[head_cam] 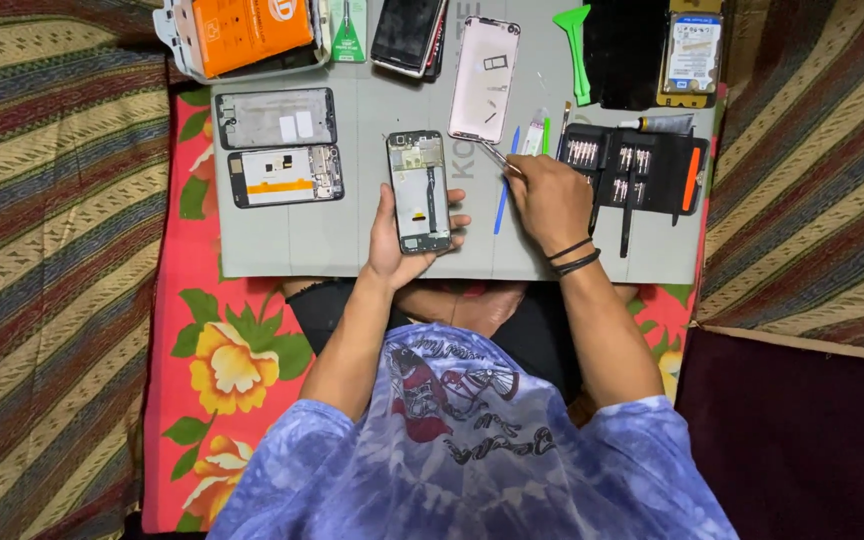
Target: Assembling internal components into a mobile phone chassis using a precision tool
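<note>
My left hand [399,245] holds an opened phone body [419,190] with its back removed and the inner boards showing, just above the grey work mat [352,240]. My right hand [550,200] is closed around metal tweezers [500,159], whose tips point up and left toward a pale pink phone back cover [485,78]. The tweezers are apart from the opened phone, to its right. A blue pry stick [503,195] lies on the mat between my two hands.
Two stripped phone frames [280,146] lie at the mat's left. A black screwdriver bit case [637,168] lies open at the right. An orange box [249,32], a dark phone [409,35], a green pry tool [576,50] and a hard drive [692,52] line the far edge.
</note>
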